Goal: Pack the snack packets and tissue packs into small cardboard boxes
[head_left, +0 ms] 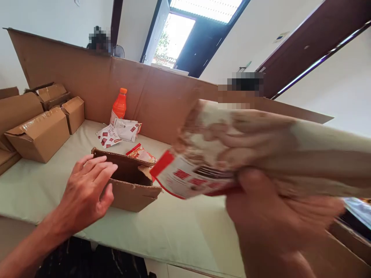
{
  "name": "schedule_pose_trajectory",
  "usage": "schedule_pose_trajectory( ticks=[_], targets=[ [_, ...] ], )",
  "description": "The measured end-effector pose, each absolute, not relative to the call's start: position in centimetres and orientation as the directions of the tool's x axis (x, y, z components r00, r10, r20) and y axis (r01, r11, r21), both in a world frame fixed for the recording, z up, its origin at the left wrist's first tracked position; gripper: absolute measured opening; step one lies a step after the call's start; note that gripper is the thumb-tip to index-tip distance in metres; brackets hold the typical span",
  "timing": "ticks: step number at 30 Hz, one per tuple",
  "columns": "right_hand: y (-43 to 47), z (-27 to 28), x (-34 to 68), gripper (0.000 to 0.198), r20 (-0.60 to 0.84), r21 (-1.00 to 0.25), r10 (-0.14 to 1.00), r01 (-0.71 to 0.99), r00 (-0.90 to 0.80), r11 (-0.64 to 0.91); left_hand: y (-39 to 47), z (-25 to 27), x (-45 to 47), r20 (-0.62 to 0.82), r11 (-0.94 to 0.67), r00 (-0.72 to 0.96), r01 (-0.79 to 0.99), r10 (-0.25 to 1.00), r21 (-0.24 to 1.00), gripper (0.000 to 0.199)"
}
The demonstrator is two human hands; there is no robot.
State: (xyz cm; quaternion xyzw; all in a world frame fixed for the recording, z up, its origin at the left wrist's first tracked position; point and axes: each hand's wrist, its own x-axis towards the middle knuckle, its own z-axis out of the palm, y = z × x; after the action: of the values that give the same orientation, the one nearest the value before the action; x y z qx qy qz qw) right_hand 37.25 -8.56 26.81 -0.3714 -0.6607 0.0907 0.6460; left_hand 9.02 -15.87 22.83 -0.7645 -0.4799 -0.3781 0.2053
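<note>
A large white, red and tan food packet (214, 158) fills the right side, blurred by motion. My right hand (269, 208) grips its lower edge, thumb in front, and holds it up above the table. My left hand (89, 185) is at the left end of an open cardboard box (133, 195), fingers spread and holding nothing; whether it touches the box I cannot tell. The box's inside looks dark, and a torn flap shows at its right end. Just behind the box lies a small red and white packet (142, 152).
An orange bottle (119, 104) stands by the cardboard partition (162, 96), with white packets (126, 129) before it. Several closed cartons (39, 133) sit at the left of the cloth-covered table (185, 231). Two people's heads show beyond the partition. Another carton (344, 247) is at lower right.
</note>
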Motion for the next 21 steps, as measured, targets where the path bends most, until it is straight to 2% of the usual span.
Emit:
schedule_pose_trajectory(
  ticks=[1, 2, 4, 5, 7, 9, 12, 15, 18, 20, 21],
  targets=[
    [-7.8, 27.0, 35.7, 0.013, 0.805, -0.572, 0.587, 0.369, 0.081, 0.733, -15.8, 22.7, 8.7, 0.739, -0.438, 0.264, 0.898, 0.62, 0.047, 0.02],
    [-7.1, 27.1, 34.2, 0.015, 0.801, -0.549, 0.598, 0.367, -0.025, 0.751, -15.8, 22.4, 8.5, 0.711, -0.435, 0.27, 0.898, 0.65, 0.057, 0.018],
    [-5.9, 26.9, 31.6, 0.02, 0.734, -0.489, 0.601, 0.367, -0.317, 0.791, -16.1, 21.5, 8.3, 0.691, -0.449, 0.27, 0.889, 0.671, 0.089, 0.021],
    [-5.4, 26.7, 30.6, 0.023, 0.657, -0.454, 0.587, 0.373, -0.472, 0.809, -16.3, 21.2, 8.2, 0.693, -0.453, 0.263, 0.886, 0.672, 0.102, 0.021],
    [-4.6, 26.3, 29.1, 0.029, 0.416, -0.384, 0.549, 0.407, -0.725, 0.829, -16.7, 20.7, 8.1, 0.697, -0.455, 0.254, 0.883, 0.671, 0.115, 0.021],
    [-4.1, 25.8, 27.6, 0.029, 0.133, -0.304, 0.504, 0.449, -0.853, 0.84, -16.8, 20.6, 8.0, 0.687, -0.457, 0.256, 0.881, 0.68, 0.125, 0.02],
    [-3.8, 24.6, 25.1, 0.023, -0.207, -0.227, 0.441, 0.482, -0.873, 0.846, -16.5, 21.3, 7.8, 0.654, -0.468, 0.279, 0.874, 0.703, 0.131, 0.021],
    [-3.5, 23.4, 22.9, 0.025, -0.367, -0.273, 0.391, 0.499, -0.844, 0.822, -15.8, 22.4, 7.4, 0.567, -0.488, 0.365, 0.869, 0.738, 0.077, 0.02],
    [-3.1, 23.5, 22.6, 0.023, -0.421, -0.358, 0.278, 0.439, -0.864, 0.824, -14.4, 23.8, 6.9, 0.378, -0.528, 0.494, 0.849, 0.783, -0.014, 0.01],
    [-3.0, 24.8, 24.0, 0.015, -0.353, -0.424, 0.218, 0.363, -0.91, 0.83, -13.3, 24.7, 6.8, 0.155, -0.534, 0.532, 0.845, 0.832, -0.036, 0.004],
    [-3.1, 25.7, 25.2, 0.016, -0.268, -0.476, 0.221, 0.329, -0.938, 0.816, -12.8, 25.1, 6.8, 0.04, -0.53, 0.531, 0.847, 0.846, -0.036, 0.003]
  ],
)
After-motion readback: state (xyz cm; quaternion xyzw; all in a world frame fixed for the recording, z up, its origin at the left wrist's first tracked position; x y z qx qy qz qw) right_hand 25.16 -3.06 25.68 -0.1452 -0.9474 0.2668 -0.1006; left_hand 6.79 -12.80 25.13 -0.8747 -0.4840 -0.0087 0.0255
